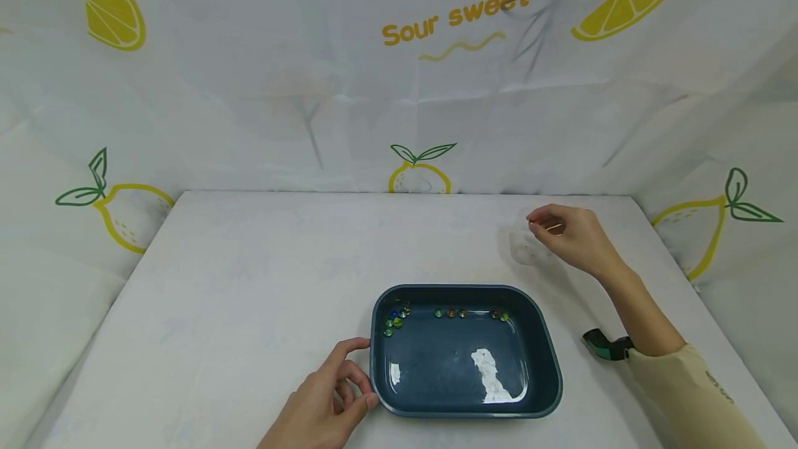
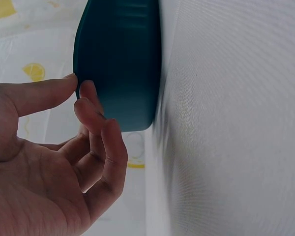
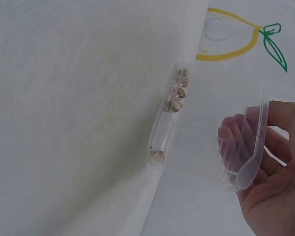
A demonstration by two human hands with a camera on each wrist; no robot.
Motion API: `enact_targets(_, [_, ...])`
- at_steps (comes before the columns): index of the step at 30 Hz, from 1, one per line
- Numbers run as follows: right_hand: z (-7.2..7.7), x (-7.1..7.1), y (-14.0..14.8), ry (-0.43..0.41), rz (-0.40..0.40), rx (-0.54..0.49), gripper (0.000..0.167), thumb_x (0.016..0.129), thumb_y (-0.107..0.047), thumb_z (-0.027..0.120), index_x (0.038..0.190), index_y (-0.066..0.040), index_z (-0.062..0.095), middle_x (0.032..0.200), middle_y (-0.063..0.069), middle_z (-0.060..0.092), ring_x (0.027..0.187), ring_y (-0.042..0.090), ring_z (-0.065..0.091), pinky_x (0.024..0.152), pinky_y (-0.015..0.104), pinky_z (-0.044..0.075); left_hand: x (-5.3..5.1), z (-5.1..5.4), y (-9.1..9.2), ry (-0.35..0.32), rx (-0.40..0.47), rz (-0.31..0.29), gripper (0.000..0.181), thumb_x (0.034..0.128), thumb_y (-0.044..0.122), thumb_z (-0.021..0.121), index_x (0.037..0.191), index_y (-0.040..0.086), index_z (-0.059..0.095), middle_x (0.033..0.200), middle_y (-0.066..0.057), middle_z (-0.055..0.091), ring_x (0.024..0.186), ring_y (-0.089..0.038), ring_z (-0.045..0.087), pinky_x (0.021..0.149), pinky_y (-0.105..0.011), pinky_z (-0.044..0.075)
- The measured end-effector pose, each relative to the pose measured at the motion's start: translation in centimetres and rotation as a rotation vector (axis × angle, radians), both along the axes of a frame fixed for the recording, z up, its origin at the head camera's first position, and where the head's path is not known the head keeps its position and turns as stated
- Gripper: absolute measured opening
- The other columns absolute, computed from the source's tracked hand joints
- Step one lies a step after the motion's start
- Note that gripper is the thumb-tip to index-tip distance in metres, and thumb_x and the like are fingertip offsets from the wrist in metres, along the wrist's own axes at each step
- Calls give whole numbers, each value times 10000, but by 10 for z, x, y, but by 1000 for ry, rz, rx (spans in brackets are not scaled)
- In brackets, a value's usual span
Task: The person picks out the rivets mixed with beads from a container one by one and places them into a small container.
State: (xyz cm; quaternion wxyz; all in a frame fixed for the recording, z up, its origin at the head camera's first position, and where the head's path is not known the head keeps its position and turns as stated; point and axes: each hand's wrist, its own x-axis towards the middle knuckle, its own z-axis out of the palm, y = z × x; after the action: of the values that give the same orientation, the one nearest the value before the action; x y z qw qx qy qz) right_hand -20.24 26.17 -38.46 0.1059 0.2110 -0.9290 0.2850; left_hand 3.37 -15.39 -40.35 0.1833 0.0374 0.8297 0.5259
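Observation:
A dark blue-green tray with rounded corners stands on the table, several colored marbles lying along its far and left sides. At the tray's left wall is my left hand, its fingers loosely bent and the thumb and fingertips touching the rim and outer side. My right hand grips the rim of a clear plastic box beyond the tray's far right corner. Several marbles lie at the bottom of that box in the right wrist view. The box's contact with the table is unclear.
The white table ends at a back wall of lemon-printed cloth, with the same cloth at both sides. A black and green strap sits at the right wrist, just right of the tray.

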Motion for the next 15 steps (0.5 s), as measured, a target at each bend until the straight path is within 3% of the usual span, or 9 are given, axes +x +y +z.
enact_targets(15, [-1, 1, -1, 15, -7, 4, 139, 977, -27, 757, 1095, 45, 773, 993, 204, 813, 886, 380, 787, 760, 19, 478, 0, -1, 0, -2, 0, 5, 688, 984, 285, 805, 1554, 115, 460, 971, 66, 700, 654, -26, 565, 582, -230, 478])
